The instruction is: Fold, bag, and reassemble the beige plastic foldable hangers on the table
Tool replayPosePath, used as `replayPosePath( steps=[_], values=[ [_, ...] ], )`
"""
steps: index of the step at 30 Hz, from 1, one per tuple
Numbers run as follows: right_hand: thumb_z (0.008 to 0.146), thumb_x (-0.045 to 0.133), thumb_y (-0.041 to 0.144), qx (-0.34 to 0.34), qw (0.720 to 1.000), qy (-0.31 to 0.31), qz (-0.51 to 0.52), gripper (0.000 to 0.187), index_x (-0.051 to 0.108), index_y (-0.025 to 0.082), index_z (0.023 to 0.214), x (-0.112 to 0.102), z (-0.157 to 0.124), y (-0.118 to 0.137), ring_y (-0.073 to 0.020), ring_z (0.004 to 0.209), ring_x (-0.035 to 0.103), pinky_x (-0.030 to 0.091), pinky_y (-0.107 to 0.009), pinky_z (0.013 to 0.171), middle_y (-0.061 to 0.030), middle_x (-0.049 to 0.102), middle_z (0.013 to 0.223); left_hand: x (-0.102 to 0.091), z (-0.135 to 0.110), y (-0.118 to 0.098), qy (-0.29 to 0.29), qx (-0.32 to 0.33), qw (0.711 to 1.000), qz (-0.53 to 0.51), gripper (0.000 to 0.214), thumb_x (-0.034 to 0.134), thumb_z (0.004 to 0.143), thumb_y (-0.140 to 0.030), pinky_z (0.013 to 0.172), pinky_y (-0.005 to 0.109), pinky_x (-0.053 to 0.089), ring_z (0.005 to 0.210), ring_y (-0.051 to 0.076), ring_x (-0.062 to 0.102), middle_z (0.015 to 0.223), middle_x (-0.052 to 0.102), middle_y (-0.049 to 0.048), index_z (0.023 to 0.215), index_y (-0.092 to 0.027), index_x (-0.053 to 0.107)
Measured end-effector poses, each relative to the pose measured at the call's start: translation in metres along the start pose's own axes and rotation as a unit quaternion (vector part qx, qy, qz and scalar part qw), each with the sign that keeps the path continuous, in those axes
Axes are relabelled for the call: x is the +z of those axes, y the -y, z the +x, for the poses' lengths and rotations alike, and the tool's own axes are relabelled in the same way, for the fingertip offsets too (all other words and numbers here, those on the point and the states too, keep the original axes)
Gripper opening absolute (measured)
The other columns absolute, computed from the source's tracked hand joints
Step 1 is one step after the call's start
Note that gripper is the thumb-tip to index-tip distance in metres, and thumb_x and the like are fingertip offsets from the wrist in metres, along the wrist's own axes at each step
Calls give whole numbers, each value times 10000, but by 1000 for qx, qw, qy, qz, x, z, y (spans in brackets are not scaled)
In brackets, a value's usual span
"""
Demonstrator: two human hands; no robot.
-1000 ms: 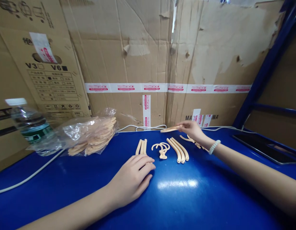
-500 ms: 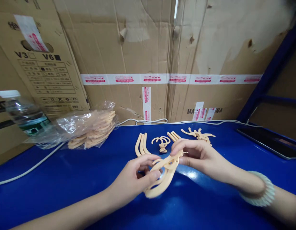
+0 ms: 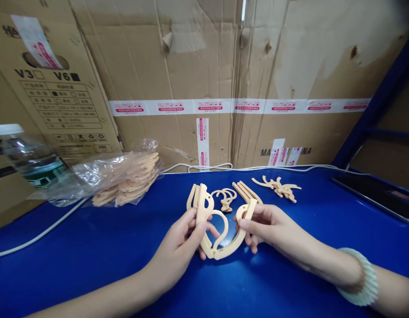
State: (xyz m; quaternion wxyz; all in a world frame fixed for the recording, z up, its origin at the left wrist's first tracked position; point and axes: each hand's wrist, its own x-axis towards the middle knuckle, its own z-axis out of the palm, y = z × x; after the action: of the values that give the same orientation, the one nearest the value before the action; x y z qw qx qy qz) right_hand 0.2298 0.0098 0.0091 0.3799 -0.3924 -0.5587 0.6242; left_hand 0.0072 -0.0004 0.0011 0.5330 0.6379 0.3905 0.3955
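Between my hands is a beige plastic folding clothes hanger (image 3: 233, 248), its two arms spread into a V joined at the bottom, with a curved hook in the middle. My left hand (image 3: 182, 240) grips the left arm between thumb and fingers. Thumb and fingers of my right hand (image 3: 272, 227) pinch the upper part of the right arm. Just beyond lie matching loose parts: straight-ended arms (image 3: 191, 194) on the left, several curved hooks (image 3: 226, 194) in the middle, more arms (image 3: 245, 192) partly behind my right hand, and a small heap of curved pieces (image 3: 283, 189).
At the left, a clear plastic bag (image 3: 125, 179) holds a stack of beige parts beside a water bottle (image 3: 35, 159). A dark flat device (image 3: 373, 198) lies at the right. White cable (image 3: 204, 168) runs along the cardboard wall (image 3: 178, 137) behind the blue table (image 3: 101, 260).
The hanger's arms, crossed close together before, have swung apart into a V. My left hand has shifted slightly left, and my right hand now holds the right arm lower.
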Motion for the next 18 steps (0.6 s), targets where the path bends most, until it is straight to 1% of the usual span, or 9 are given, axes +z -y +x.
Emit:
replayPosePath(
  steps=[2,4,6,8,11,13,16,18],
  values=[
    [662,853,428,5,1000,-16,-8,394,650,140,840,-1,-1,2,-93,556,584,525,-208,514,11,623,668,0,0,-1,0,-2,1000,-2,401,535,925,-524,558,244,510,636,129,586,841,645,39,1032,-139,573],
    [632,871,418,10,999,-46,-8,398,647,137,803,-2,-1,5,-86,534,564,505,-197,490,17,609,642,0,0,-1,-9,-5,1000,-15,393,542,918,-534,542,237,502,616,123,570,789,621,21,949,-143,575],
    [621,873,432,5,996,-83,6,399,642,138,761,-4,-1,7,-75,513,527,476,-187,460,25,585,624,0,0,0,-28,-5,999,-33,397,554,906,-546,522,231,491,583,111,540,751,598,5,899,-149,571],
    [634,861,455,-14,994,-109,29,398,635,139,720,-5,0,8,-66,521,495,448,-176,443,25,570,641,-1,0,1,-54,0,997,-47,399,570,893,-550,513,228,482,569,105,520,744,593,1,869,-152,572],
    [683,835,461,-39,992,-109,51,377,639,140,710,-7,0,10,-59,540,466,419,-165,448,26,553,655,-2,2,2,-88,1,994,-67,391,575,885,-547,514,235,475,579,113,516,765,608,12,847,-158,575],
    [704,827,454,-42,991,-113,61,358,649,145,742,-9,0,10,-53,526,456,410,-164,442,29,554,661,-4,2,3,-104,-1,992,-71,379,557,892,-542,518,238,459,577,122,509,731,605,6,826,-168,565],
    [720,822,443,-49,988,-126,80,341,645,154,768,-11,0,9,-54,532,484,425,-161,445,31,560,672,-6,2,4,-138,0,990,-24,387,511,924,-515,543,225,404,566,118,462,605,543,-23,728,-181,522],
    [729,822,423,-55,987,-119,88,326,636,158,767,-12,1,8,-68,583,542,478,-166,501,24,585,687,-6,0,3,-141,-2,990,6,398,478,941,-507,565,226,378,567,119,430,573,501,-35,706,-186,507]
  ],
)
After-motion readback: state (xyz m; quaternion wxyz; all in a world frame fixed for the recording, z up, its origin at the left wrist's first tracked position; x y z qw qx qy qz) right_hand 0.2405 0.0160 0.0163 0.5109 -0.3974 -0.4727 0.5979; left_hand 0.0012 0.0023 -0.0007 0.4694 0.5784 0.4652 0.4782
